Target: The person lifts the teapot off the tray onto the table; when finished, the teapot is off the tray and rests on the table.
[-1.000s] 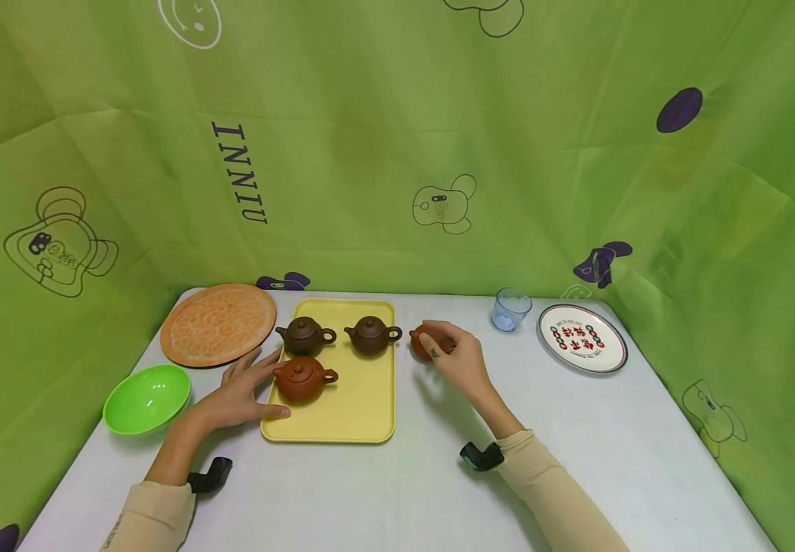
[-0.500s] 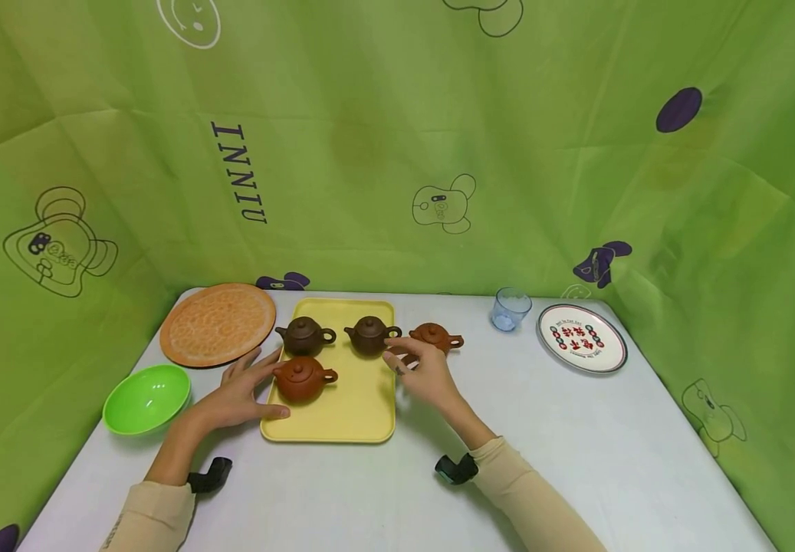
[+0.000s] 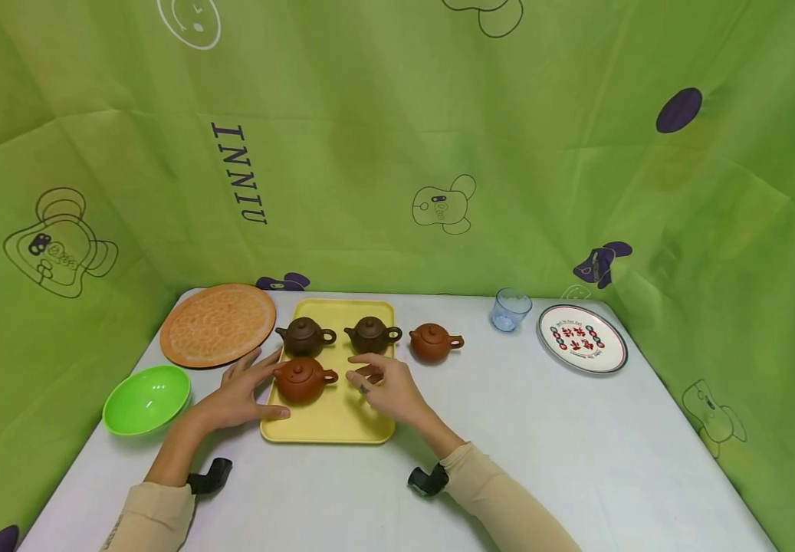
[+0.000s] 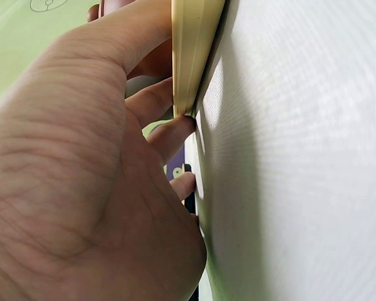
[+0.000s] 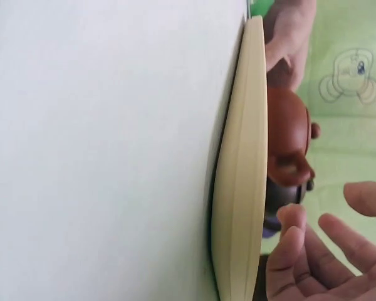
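My left hand (image 3: 234, 399) rests at the left edge of a yellow tray (image 3: 342, 425), fingers spread and thumb over the rim; the left wrist view shows the tray's side (image 4: 189, 56) against the fingers. Beside that hand a reddish-brown teapot (image 3: 300, 382) stands on the tray. Behind it are a dark brown teapot (image 3: 305, 337) and, to the right, a second dark one (image 3: 369, 336). Over the tray's right half hovers my right hand (image 3: 393, 389), fingers loosely bent and holding nothing. Another reddish-brown teapot (image 3: 431, 345) stands on the table just right of the tray.
A round orange mat (image 3: 218, 326) and a green bowl (image 3: 149, 402) lie left of the tray. A blue glass (image 3: 510, 310) and a white plate (image 3: 582, 360) with red writing are at the back right. Green printed cloth (image 3: 356, 176) encloses the table.
My right hand has let go of the reddish-brown teapot right of the tray and moved left and nearer, over the tray. The left hand has stayed in place.
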Action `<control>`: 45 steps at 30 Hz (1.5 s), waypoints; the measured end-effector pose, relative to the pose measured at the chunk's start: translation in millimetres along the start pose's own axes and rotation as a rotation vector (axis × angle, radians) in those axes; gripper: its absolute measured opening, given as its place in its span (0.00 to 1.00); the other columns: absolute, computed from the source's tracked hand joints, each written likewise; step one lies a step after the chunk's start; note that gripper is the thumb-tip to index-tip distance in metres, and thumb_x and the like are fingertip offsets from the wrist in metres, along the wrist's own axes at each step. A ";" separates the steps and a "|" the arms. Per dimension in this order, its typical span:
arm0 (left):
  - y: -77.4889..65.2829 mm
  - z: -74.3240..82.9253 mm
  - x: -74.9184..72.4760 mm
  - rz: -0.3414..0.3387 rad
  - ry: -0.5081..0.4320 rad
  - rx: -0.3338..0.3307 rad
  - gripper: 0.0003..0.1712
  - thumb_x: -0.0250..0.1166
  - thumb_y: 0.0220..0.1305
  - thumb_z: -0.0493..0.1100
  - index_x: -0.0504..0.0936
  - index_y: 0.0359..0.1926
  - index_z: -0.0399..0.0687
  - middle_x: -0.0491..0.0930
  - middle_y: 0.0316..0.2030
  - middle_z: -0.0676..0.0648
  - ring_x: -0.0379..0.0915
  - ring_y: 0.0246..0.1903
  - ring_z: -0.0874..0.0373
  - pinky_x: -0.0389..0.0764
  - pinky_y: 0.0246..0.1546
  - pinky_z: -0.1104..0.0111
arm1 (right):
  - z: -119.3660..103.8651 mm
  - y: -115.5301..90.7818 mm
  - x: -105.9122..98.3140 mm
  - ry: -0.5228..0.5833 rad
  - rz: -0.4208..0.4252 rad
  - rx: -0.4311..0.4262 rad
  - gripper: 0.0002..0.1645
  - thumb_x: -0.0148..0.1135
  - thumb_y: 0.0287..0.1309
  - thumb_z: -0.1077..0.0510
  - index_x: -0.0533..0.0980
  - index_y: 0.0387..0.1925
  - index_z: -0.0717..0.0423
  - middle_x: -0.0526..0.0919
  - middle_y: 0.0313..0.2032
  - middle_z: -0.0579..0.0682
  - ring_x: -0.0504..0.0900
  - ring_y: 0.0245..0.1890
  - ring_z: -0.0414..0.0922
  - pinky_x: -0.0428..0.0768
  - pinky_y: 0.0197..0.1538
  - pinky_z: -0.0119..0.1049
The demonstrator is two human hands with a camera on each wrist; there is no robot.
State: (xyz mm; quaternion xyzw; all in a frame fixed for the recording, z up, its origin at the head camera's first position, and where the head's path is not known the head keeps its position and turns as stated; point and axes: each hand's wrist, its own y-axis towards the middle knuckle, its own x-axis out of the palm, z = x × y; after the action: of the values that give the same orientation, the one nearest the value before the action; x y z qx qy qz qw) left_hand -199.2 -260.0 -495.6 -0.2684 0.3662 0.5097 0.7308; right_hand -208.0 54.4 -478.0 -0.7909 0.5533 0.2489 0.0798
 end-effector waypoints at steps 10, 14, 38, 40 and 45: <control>0.4 -1.0 0.1 0.002 0.001 0.003 0.51 0.82 0.52 0.62 0.76 0.73 0.47 0.57 0.82 0.33 0.34 0.82 0.26 0.39 0.72 0.21 | -4.8 3.9 17.8 0.023 -0.054 0.005 0.22 0.68 0.72 0.52 0.83 0.61 0.58 0.94 0.45 0.54 0.93 0.36 0.50 0.84 0.33 0.27; -0.5 0.0 -0.1 -0.002 0.002 -0.003 0.51 0.81 0.53 0.62 0.76 0.73 0.47 0.57 0.82 0.33 0.34 0.82 0.26 0.39 0.72 0.22 | -5.6 5.9 22.3 0.030 -0.054 0.009 0.22 0.68 0.72 0.54 0.83 0.62 0.59 0.94 0.44 0.55 0.93 0.35 0.50 0.83 0.32 0.27; 0.3 0.6 0.5 0.000 -0.004 -0.004 0.51 0.82 0.53 0.62 0.76 0.73 0.46 0.56 0.82 0.33 0.34 0.82 0.26 0.39 0.72 0.21 | -1.9 15.9 38.1 -0.042 -0.007 0.004 0.16 0.66 0.74 0.50 0.87 0.55 0.51 0.94 0.36 0.52 0.89 0.30 0.34 0.79 0.29 0.26; 0.3 1.0 -0.1 -0.002 -0.004 -0.006 0.51 0.82 0.52 0.62 0.76 0.73 0.47 0.56 0.82 0.33 0.34 0.82 0.26 0.39 0.72 0.21 | -1.4 16.5 39.1 -0.052 -0.003 0.006 0.14 0.65 0.74 0.50 0.88 0.54 0.49 0.95 0.36 0.50 0.88 0.30 0.32 0.78 0.29 0.25; 0.0 2.2 -1.3 -0.009 -0.011 -0.016 0.50 0.82 0.52 0.62 0.76 0.73 0.48 0.56 0.83 0.34 0.34 0.82 0.26 0.39 0.72 0.21 | -1.7 16.8 40.5 -0.071 0.011 0.013 0.13 0.65 0.75 0.51 0.89 0.52 0.48 0.95 0.38 0.48 0.87 0.30 0.28 0.78 0.30 0.24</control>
State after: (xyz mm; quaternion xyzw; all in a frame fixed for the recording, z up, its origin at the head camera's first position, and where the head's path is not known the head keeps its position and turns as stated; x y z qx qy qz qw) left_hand -199.0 -259.0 -493.2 -0.2731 0.3567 0.5110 0.7328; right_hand -212.2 13.6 -493.6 -0.7779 0.5561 0.2737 0.1033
